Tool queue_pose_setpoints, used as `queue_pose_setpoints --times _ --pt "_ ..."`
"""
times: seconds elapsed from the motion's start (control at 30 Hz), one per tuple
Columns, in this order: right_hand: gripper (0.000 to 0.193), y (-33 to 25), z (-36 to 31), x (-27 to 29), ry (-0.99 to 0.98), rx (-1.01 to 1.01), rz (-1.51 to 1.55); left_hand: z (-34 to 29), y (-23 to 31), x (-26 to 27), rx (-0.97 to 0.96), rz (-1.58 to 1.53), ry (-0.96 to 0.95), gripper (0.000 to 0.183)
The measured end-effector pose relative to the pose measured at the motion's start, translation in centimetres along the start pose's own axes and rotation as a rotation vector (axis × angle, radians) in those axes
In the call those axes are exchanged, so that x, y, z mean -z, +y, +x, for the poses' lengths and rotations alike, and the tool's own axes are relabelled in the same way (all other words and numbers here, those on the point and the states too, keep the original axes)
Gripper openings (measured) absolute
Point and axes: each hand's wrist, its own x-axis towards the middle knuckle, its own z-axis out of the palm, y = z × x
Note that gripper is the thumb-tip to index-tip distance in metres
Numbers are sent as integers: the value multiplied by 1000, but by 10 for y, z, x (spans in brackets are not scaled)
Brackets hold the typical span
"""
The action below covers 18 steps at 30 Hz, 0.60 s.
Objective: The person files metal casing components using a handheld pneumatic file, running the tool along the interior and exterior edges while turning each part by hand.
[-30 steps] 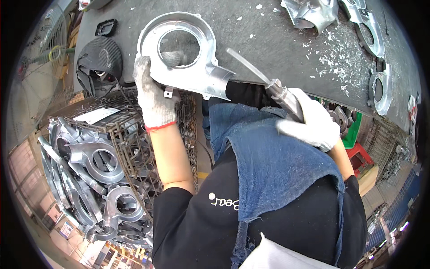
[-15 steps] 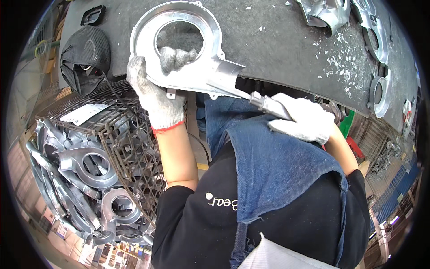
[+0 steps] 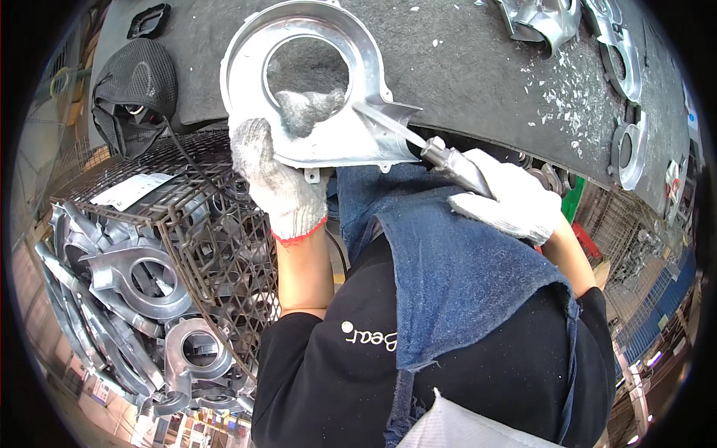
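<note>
A silver cast-metal blower housing point(image 3: 321, 146), shaped like a ring with a flared outlet, is tilted up over the near edge of the bench. Gloved, my left hand point(image 3: 280, 175) grips its lower left rim, with the fingers curled behind it and showing through the round hole. In my gloved right hand point(image 3: 508, 196) is a file-like tool point(image 3: 452, 163) with a thick metal handle and a narrow blade. The blade lies across the outlet, its tip by the inner corner where outlet and ring meet. Whether the tip touches the metal cannot be made out.
A wire cage point(image 3: 224, 246) at my left holds many similar housings point(image 3: 149, 280), with a paper sheet point(image 3: 133, 191) on top. On the dark bench point(image 3: 463, 89) are a black mesh-covered object point(image 3: 138, 82), metal flakes point(image 3: 571, 112) and more castings point(image 3: 632, 153) at the right.
The housing and my left hand have shifted slightly right, with the left wrist lower. The tool's blade now points more steeply up and left, into the outlet's inner corner.
</note>
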Motion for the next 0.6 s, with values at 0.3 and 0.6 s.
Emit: queue_pose_setpoints --times 0.3,0.6 --pt "60 -4 -18 3 45 164 -157 24 -14 -28 222 21 -225 55" --pt "54 4 -17 0 96 141 -208 10 -23 -38 240 203 -184 68"
